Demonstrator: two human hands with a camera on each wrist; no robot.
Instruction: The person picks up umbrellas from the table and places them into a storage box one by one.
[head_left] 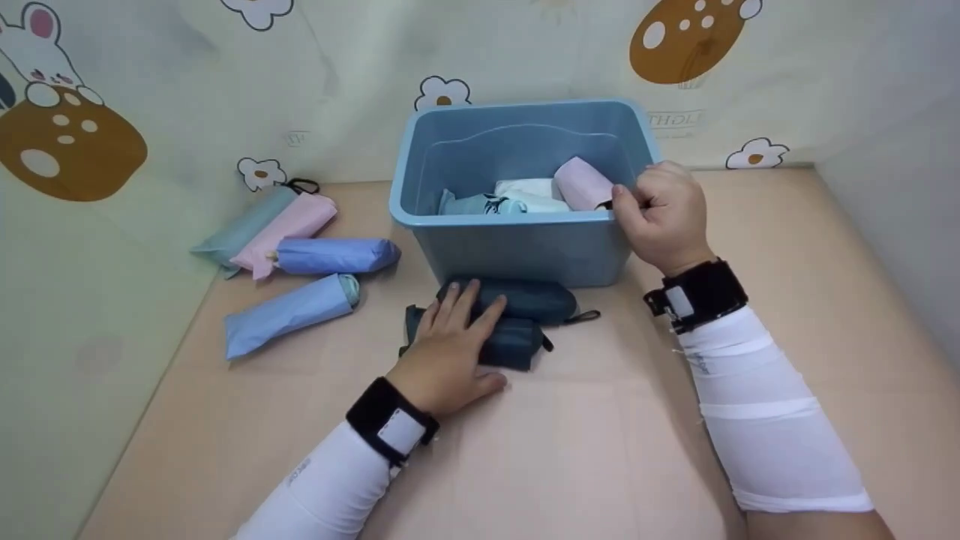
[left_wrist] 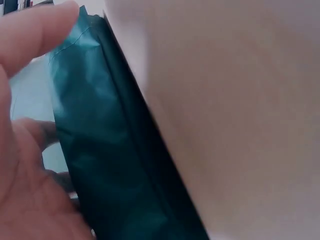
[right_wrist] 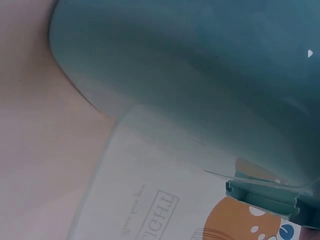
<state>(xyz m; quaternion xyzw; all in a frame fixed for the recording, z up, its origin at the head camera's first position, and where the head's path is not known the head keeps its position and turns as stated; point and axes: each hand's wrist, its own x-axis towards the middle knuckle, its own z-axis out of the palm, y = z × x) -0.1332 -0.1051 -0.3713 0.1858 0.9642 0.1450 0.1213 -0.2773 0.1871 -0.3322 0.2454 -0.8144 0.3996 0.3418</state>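
Note:
My left hand (head_left: pixel 442 352) lies with spread, straight fingers over two dark folded umbrellas, which lie side by side before the bin. Its fingertips touch the farther dark umbrella (head_left: pixel 532 300); the nearer one (head_left: pixel 514 343) passes under the fingers. In the left wrist view, a dark green umbrella sleeve (left_wrist: pixel 110 135) appears beside the thumb and fingers. At the front right corner of a blue plastic bin (head_left: pixel 517 247), my right hand (head_left: pixel 667 217) grips the rim. Inside the bin are a pink umbrella (head_left: pixel 583 184), a pale blue one (head_left: pixel 480 204) and something white (head_left: pixel 529 187), partly hidden by the front wall.
Left of the bin lie several more folded umbrellas: grey-green (head_left: pixel 251 225), pink (head_left: pixel 289 231), periwinkle (head_left: pixel 337 256) and light blue (head_left: pixel 289 315). A patterned wall covering (head_left: pixel 337 75) rises behind the beige table (head_left: pixel 570 450). The bin's wall (right_wrist: pixel 175 65) fills much of the right wrist view.

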